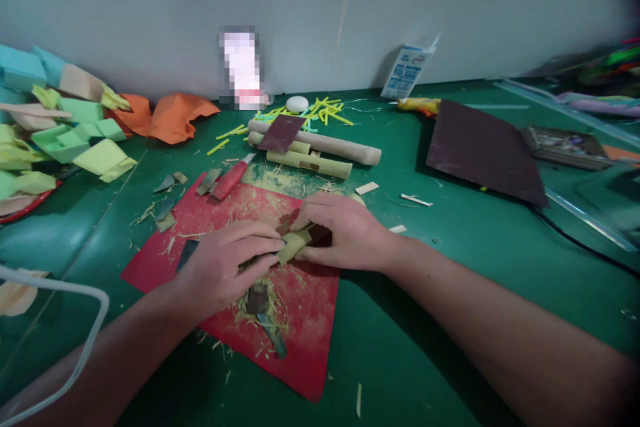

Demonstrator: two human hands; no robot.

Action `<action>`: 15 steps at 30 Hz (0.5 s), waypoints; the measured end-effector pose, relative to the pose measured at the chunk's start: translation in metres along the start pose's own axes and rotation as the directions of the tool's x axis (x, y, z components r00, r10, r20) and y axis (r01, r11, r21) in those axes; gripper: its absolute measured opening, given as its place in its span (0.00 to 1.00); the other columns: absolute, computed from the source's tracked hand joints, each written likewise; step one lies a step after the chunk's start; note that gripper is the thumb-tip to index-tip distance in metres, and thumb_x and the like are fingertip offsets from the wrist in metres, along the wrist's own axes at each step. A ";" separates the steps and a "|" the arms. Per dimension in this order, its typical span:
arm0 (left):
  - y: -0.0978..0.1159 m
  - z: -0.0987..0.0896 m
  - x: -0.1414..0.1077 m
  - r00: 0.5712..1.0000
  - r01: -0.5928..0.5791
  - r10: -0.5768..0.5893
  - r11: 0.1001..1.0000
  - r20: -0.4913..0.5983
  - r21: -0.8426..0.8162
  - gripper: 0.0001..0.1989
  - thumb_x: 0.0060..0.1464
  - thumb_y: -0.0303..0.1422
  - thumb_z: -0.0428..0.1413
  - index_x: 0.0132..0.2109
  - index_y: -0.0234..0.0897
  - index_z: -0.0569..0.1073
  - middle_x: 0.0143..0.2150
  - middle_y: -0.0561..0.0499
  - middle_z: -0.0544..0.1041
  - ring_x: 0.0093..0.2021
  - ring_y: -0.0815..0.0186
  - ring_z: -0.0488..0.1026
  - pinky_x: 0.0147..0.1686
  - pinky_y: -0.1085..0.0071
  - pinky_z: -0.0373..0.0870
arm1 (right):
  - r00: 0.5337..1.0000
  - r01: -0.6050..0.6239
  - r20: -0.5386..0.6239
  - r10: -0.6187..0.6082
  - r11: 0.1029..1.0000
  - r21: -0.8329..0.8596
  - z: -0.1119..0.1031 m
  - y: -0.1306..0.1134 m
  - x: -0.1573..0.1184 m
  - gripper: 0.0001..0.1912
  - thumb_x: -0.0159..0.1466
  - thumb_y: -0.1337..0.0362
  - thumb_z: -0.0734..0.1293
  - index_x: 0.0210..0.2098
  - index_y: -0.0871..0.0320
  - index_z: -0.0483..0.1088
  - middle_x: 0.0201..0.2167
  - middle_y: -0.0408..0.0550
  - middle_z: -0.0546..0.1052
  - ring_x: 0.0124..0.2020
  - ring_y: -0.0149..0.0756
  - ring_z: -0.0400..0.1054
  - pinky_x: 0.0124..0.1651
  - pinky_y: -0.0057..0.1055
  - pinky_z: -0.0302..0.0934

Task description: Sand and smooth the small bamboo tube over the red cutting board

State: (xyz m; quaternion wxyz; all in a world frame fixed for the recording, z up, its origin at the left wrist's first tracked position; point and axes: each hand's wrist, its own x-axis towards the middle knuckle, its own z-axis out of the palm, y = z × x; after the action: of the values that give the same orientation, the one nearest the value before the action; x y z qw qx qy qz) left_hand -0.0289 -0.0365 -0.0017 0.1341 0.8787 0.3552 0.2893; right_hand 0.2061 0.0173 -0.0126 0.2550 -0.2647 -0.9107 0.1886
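Over a red sheet (305, 300) strewn with shavings, both hands grip a pale green bamboo tube (295, 245). My right hand (345, 233) wraps round its right part, close to a dark opening cut in the wall. Around the left end close the fingers of my left hand (233, 260); they hide that end. Near the sheet's far edge lies a red-handled knife (233, 179). Small dark sandpaper pieces (257, 300) rest on the sheet below my left hand, among fibres.
Behind the sheet lie more bamboo tubes (325, 142) with a brown sandpaper square (281, 133) on top. Yellow sticks (327, 111) and folded paper (83, 130) are farther back and left. A large dark sheet (483, 150) and a small tray (567, 147) are at right.
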 end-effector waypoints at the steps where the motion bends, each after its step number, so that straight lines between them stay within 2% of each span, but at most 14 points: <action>1: 0.000 0.000 0.000 1.000 0.012 -0.012 1.000 -0.004 0.010 0.08 0.60 0.28 0.56 0.46 0.36 0.77 0.43 0.47 0.81 0.43 0.64 0.79 0.46 0.69 0.77 | 1.000 0.000 0.000 0.000 1.000 0.000 0.000 0.000 0.000 0.12 0.60 0.55 0.69 0.36 0.57 0.71 0.31 0.44 0.73 0.34 0.33 0.66 0.35 0.29 0.54; 5: -0.001 0.001 -0.001 0.994 0.104 -0.104 0.994 -0.018 -0.029 0.07 0.58 0.30 0.58 0.44 0.39 0.77 0.42 0.48 0.82 0.42 0.63 0.80 0.44 0.68 0.78 | 1.000 -0.004 -0.002 0.004 1.000 -0.002 -0.001 0.000 0.000 0.11 0.60 0.55 0.69 0.35 0.56 0.70 0.31 0.44 0.73 0.33 0.33 0.65 0.35 0.29 0.54; 10: -0.001 0.003 -0.002 0.996 0.081 -0.084 0.993 -0.029 -0.080 0.07 0.58 0.30 0.59 0.44 0.39 0.78 0.43 0.47 0.81 0.44 0.62 0.79 0.46 0.65 0.77 | 1.000 -0.002 -0.003 0.002 1.000 0.011 -0.001 -0.001 0.000 0.10 0.59 0.57 0.69 0.35 0.56 0.70 0.31 0.44 0.73 0.34 0.33 0.66 0.35 0.28 0.54; 15: 0.001 0.005 0.000 0.996 0.077 -0.080 0.995 -0.043 -0.068 0.06 0.61 0.28 0.56 0.42 0.38 0.78 0.42 0.48 0.81 0.42 0.65 0.79 0.45 0.69 0.76 | 1.000 -0.001 0.000 0.001 1.000 0.002 0.000 -0.001 0.000 0.11 0.60 0.56 0.70 0.36 0.57 0.71 0.31 0.43 0.73 0.33 0.33 0.66 0.35 0.28 0.54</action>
State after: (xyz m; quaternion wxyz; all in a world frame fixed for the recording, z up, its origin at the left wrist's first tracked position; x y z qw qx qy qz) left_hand -0.0255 -0.0372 -0.0060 0.1662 0.8523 0.3828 0.3153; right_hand 0.2056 0.0172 -0.0122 0.2553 -0.2651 -0.9103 0.1896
